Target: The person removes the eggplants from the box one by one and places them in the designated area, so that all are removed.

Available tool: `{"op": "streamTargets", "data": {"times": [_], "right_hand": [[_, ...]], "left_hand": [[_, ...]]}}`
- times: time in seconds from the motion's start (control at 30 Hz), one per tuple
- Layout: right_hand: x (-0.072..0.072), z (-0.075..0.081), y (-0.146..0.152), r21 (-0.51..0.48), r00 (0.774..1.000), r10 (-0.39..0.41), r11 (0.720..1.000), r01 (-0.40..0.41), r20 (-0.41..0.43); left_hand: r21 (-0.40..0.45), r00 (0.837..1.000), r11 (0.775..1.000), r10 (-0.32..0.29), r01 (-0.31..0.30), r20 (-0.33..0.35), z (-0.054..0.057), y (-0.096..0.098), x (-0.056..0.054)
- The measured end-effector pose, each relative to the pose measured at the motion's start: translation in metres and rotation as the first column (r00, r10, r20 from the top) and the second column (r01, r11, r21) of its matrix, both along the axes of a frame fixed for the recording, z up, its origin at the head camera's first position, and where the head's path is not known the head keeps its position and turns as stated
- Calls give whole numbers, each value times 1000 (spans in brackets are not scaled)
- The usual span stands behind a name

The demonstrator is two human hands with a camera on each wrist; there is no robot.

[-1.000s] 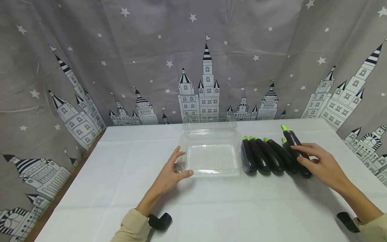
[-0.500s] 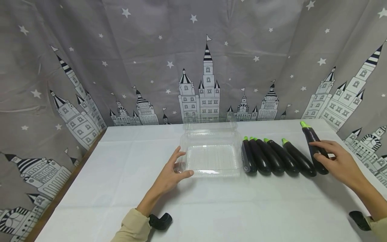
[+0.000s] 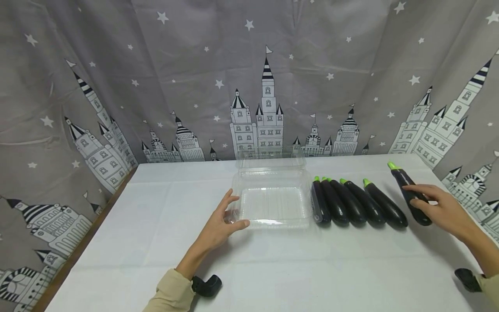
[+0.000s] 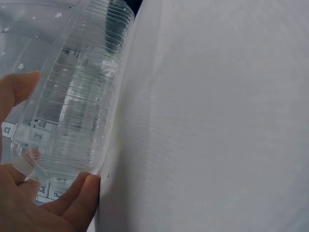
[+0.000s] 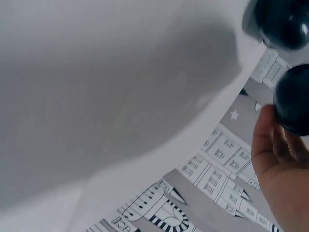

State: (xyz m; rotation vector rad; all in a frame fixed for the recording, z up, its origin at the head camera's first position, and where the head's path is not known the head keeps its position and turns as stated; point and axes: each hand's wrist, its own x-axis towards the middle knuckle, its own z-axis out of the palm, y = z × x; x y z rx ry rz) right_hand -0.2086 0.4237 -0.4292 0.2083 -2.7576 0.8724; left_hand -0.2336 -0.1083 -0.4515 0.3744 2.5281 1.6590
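Observation:
My right hand (image 3: 444, 210) grips an eggplant (image 3: 405, 185) with a bright green stem. Its thumb and fingers lie across the dark body. In the right wrist view, the round end of this eggplant (image 5: 294, 99) is above the fingers. To its left, several more eggplants (image 3: 383, 203) lie side by side. At the left front corner of a clear plastic clamshell container (image 3: 273, 223), my left hand (image 3: 214, 225) holds it, with curved fingers by the side and the thumb at the front. The left wrist view has the ribbed container wall (image 4: 72, 111) between thumb and fingers.
The container's lid (image 3: 270, 160) stands open at the back. A white cloth (image 3: 280, 268) covers the table. Behind it hangs a grey curtain (image 3: 175, 65) with stars and castles. The table's left edge (image 3: 85, 234) shows brown.
My right hand has carried the eggplant from over the row's right end outward to the right, leaving a gap. Over the last half second it has lowered slightly. My left hand stays in place.

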Motion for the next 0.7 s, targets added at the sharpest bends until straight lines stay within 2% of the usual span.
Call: {"op": "streamTargets", "data": {"times": [0.4,0.7], "right_hand": [[-8,-3,11,1,985,52,999,-52,162],[-11,-8,9,-3,977,78,997,-79,199]], "left_hand": [[-23,1000,1000,14,-14,3,0,1,0],[-8,1000,1000,11,-11,5,0,0,0]]}}
